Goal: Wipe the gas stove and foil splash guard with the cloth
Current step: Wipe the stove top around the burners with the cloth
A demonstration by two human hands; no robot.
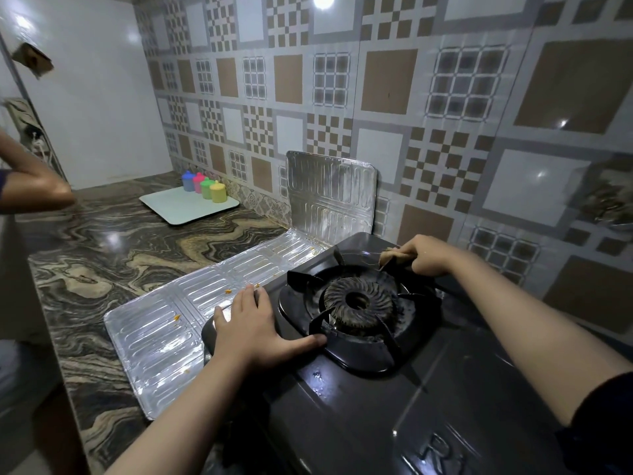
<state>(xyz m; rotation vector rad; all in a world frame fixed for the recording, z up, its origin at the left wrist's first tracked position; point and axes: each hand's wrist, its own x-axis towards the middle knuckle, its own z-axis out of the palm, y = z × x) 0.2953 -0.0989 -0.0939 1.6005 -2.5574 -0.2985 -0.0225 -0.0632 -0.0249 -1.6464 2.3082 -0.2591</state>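
A black single-burner gas stove (359,399) stands on the marble counter, its round burner (358,308) ringed by a pan support. My left hand (253,323) lies flat and open on the stove's left edge, thumb touching the pan support. My right hand (428,255) is closed on a small brownish cloth (388,257), pressed to the stove top behind the burner. The foil splash guard (191,313) lies flat on the counter left of the stove, with orange food specks on it, and one panel (330,192) stands upright against the tiled wall.
A pale tray (171,209) with several coloured lidded cups (203,186) sits at the back of the marble counter (102,255). Another person's arm (30,186) reaches in at the far left. Patterned wall tiles rise behind the stove.
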